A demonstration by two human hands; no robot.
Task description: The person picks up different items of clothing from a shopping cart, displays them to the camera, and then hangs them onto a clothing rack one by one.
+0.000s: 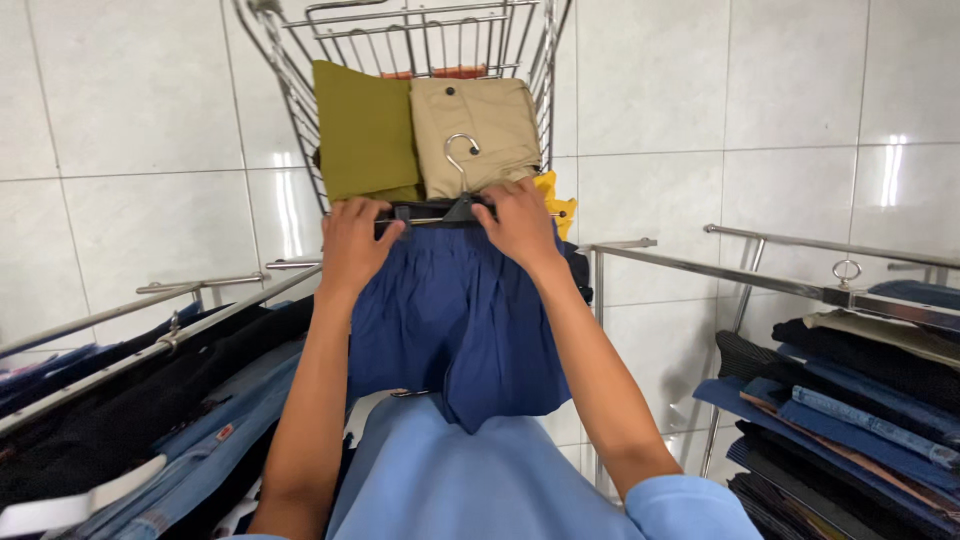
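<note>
The left hand [352, 243] grips the left end of a black clip hanger with a silver metal hook [447, 208], its fingers curled over the bar and pressed together, the thumb tucked toward the cloth below. The right hand [520, 222] closes on the right end of the same hanger, fingers bent down over the bar, close to one another. From the hanger hangs a dark blue pleated fabric garment [455, 320], which falls in front of the person's light blue shirt [470, 480]; its hem ends just above the lap.

The hanger sits against the near rim of a silver wire shopping basket [290, 90]. Inside the basket lie 2 folded garments side by side: an olive green folded cloth [365, 130] on the left and a beige folded cloth with a dark button [490, 125] on the right. The hook rests over the beige one. A bit of yellow cloth [553, 200] shows just beside the right hand.

To the left, a chrome clothes rail [200, 310] carries dark and denim garments. To the right, another chrome rail [760, 275] holds a row of blue, black and tan clothes [860, 410]. White glossy floor tiles [130, 100] lie beneath everything.
</note>
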